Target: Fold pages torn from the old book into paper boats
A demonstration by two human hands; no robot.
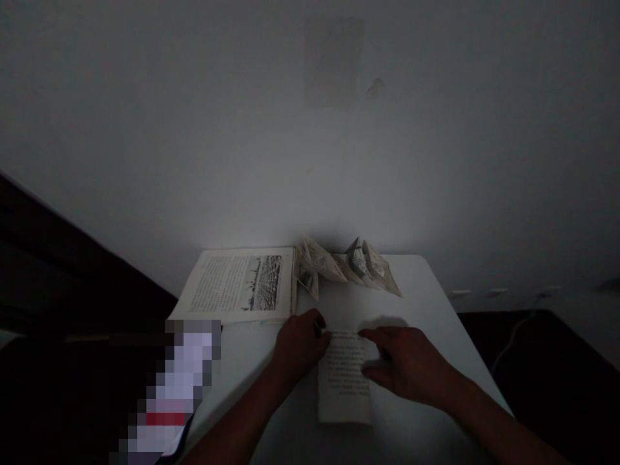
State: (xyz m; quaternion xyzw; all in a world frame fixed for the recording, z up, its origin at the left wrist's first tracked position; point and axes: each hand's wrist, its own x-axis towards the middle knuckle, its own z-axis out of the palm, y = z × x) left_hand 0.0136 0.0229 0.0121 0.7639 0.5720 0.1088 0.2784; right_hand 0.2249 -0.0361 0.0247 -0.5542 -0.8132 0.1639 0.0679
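A folded printed page (345,381) lies flat on the white table, its lines of text facing up. My left hand (301,342) is closed at its upper left corner, fingers curled and thumb against the paper. At the right edge, my right hand (411,361) has its index finger and thumb apart, with their tips touching the page or very near it. Beyond my hands stand several folded paper shapes (322,261), made from printed pages. An open book (220,284) with a black-and-white picture lies to their left.
The white table (436,310) stands against a grey wall (217,129) with patches on it. A phone-like device with a blurred-out screen (177,381) sits at the left front edge. A pale cable (513,342) hangs at the right, over a dark area.
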